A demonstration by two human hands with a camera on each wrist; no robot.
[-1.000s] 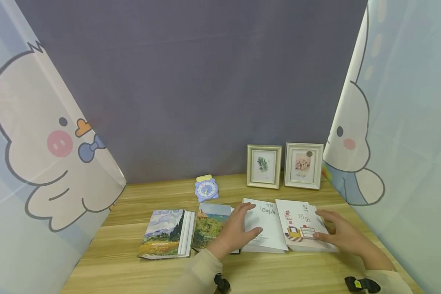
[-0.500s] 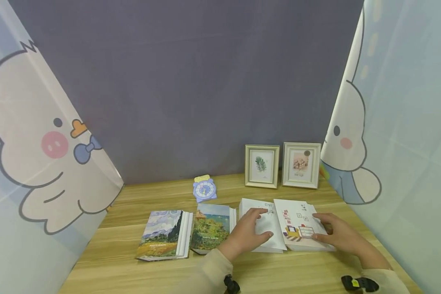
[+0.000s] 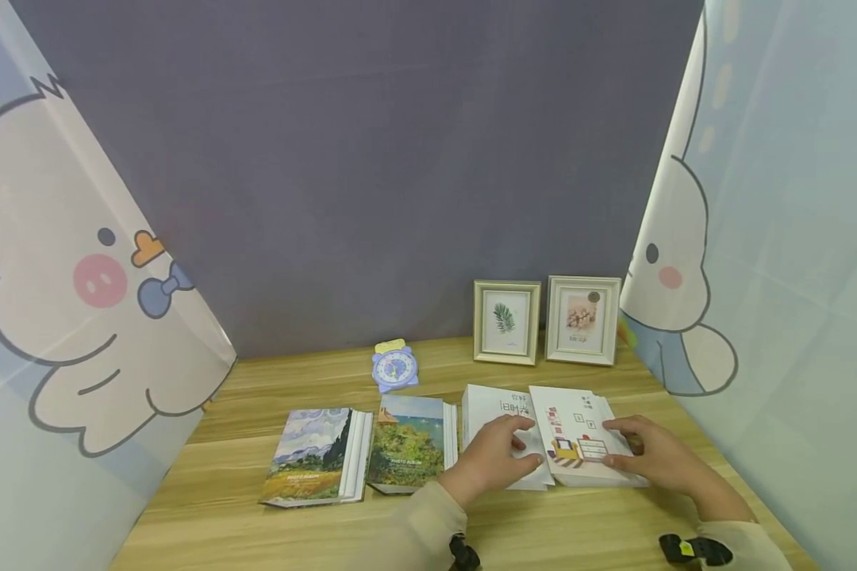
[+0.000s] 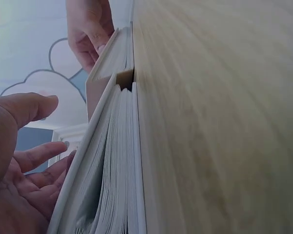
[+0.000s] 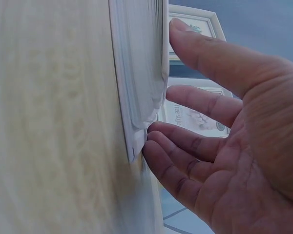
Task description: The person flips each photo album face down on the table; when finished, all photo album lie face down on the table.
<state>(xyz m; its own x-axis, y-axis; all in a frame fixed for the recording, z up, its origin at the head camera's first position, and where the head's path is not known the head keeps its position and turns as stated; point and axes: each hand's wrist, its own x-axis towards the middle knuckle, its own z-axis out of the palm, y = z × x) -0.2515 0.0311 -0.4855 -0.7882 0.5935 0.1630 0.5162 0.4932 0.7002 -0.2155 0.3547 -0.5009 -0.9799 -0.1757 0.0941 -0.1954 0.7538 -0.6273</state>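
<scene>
Right-side pressure: judged best applied lightly and low by the right hand [image 3: 657, 456] along the outer edge of the room-print book [image 3: 593, 434], so that cover and pages move as one.
Left-side support: the left hand [image 3: 494, 458] would serve better laid level on the lettered book [image 3: 482, 408]; an uneven touch could lift its cover, as gaps show among the pages.
Left hand condition: thumb spread well away from loosely bent fingers; nothing pinched; contact with the cover cannot be confirmed.
Right hand condition: thumb and fingers parted, tips touching the room-print book's outer side; no closed grip observed.
Room-print book position: lower right of the head frame, face up on the table [image 3: 236, 535], between the hands.
Lettered book position: directly left of it, partly hidden beneath the left hand; overlap of covers cannot be determined.
</scene>
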